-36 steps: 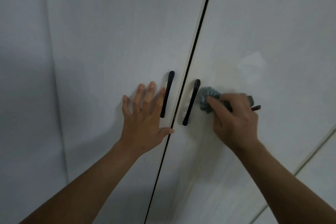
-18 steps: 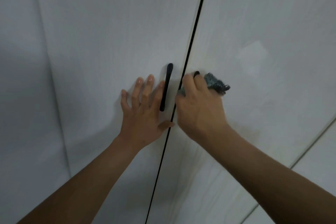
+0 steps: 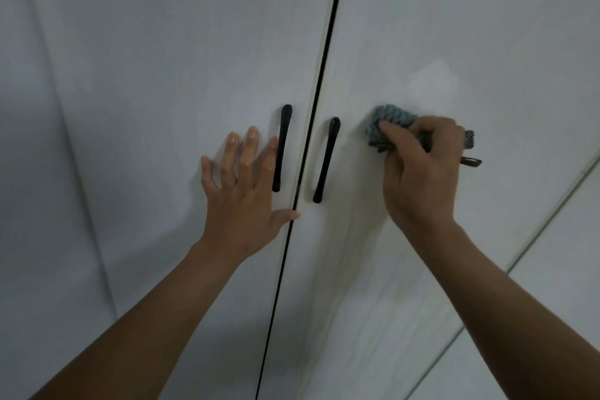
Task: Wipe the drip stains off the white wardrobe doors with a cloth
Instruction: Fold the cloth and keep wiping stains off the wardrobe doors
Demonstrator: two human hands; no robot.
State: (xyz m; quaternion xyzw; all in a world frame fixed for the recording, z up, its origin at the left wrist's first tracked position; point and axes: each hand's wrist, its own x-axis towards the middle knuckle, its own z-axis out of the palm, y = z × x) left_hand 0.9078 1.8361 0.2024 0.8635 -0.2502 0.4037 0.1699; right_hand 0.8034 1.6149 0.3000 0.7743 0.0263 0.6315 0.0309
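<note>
Both bare forearms run off the bottom edge of the view, and the two white wardrobe doors are cut off on every side, so only their middle stretch shows. Most of the cloth (image 3: 386, 122) is hidden under the right hand (image 3: 422, 172). A bunched, nubbly grey-green wad sticks out above and to the left of the knuckles, and a smaller bit shows at the far side of the hand. A small dark tip (image 3: 470, 162) pokes out beside that hand; what it is cannot be made out. The right hand's fingers (image 3: 394, 131) are curled round the cloth, holding it against the right door (image 3: 454, 26), just to the right of the right handle (image 3: 327, 159), a slim black vertical bar. The left hand (image 3: 242, 201) lies flat on the left door (image 3: 146, 75), its fingers straight and spread, holding nothing. Its forefinger is just beside the left handle (image 3: 281, 146) and its thumb reaches to the dark gap (image 3: 324, 42) between the doors. The dim light makes marks hard to read: faint yellowish streaks (image 3: 367, 286) run down the right door below the cloth, and a pale patch (image 3: 431, 81) sits just above it. A slanted seam at the right edge borders a neighbouring panel (image 3: 568, 269).
</note>
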